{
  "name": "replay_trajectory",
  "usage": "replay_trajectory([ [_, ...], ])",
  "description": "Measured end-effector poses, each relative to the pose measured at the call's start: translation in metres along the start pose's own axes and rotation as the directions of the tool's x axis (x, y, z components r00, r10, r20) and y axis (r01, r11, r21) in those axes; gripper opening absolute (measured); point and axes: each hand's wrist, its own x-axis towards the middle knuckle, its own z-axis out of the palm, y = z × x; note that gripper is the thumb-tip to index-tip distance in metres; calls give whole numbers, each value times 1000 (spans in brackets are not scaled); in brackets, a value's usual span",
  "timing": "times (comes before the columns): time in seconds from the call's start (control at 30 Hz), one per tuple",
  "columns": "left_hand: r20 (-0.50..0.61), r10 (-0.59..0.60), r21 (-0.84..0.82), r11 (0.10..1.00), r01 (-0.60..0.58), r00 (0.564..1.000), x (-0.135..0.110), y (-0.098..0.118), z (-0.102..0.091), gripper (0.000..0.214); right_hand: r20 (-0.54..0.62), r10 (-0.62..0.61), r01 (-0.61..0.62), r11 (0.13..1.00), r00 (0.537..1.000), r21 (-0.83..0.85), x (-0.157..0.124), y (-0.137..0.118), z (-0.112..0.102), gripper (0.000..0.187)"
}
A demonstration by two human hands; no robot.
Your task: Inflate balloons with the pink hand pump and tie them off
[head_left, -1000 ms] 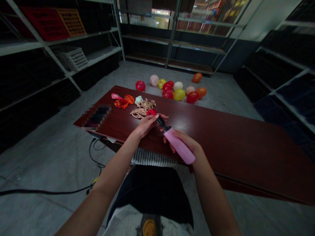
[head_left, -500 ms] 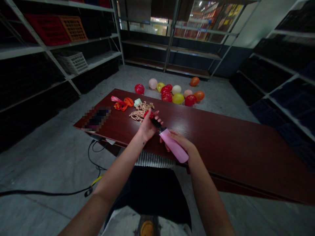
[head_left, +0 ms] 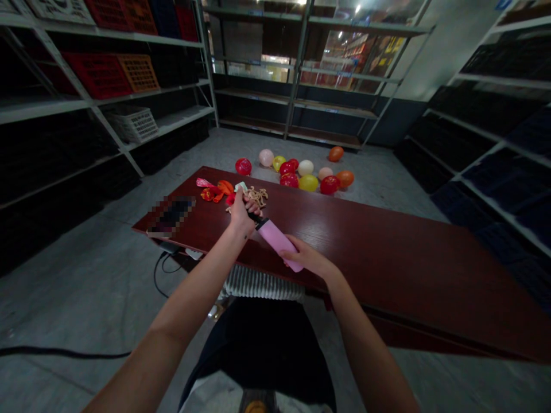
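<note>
Bearing everything: a long red-brown desk (head_left: 387,252), its right half bare; grey concrete floor (head_left: 86,275) all round it
Room: metal shelving (head_left: 181,115) along the left, back and right sides; one orange crate (head_left: 138,73) beside a red crate (head_left: 99,76), one white basket (head_left: 132,123) on the shelf below
Blown-up balloons (head_left: 309,183): eleven by my count, on the floor just past the desk's far edge; four red, two orange, two yellow, three pale
Flat balloons (head_left: 215,189): a few pink, red and orange ones at the desk's far left corner; a tan heap (head_left: 259,196) beside them, too tangled to count
Pump (head_left: 279,244): one, pink with a black nozzle; held slanting above the desk's near edge, toward its left end
Left hand (head_left: 240,215): fingers curled tight, pinching a red balloon (head_left: 231,199) at the pump's nozzle
Right hand (head_left: 307,261): wrapped round the pump's rear end
Blurred item (head_left: 170,215): one, by the desk's left edge
</note>
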Motion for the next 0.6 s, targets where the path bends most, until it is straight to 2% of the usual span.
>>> replay_trajectory([
  [0.1, -41, 99, -25, 995, -100, 994, 6, 15, 3, 60, -92, -158, 132, 961, 983, -244, 5, -4, -2, 52],
  [0.17, -48, 145, -34, 989, -147, 988, 10, 26, 5, 59, -129, -228, 167, 915, 965, -367, 8, -4, -6, 56],
  [0.27, -69, 170, -40, 984, -173, 983, 17, 44, 10, 54, -178, -274, 138, 829, 945, -543, 12, 1, -15, 61],
  [0.43, -86, 186, -82, 978, -193, 979, 29, 68, 18, 47, -203, -441, 121, 603, 874, -789, 20, 19, -25, 59],
  [0.53, -72, 220, -69, 972, -225, 973, 34, 71, 24, 47, -220, -534, 101, 508, 817, -855, 24, 30, -25, 55],
  [0.6, -50, 256, -37, 966, -258, 965, 36, 67, 28, 49, -257, -577, 72, 485, 775, -872, 25, 34, -23, 52],
])
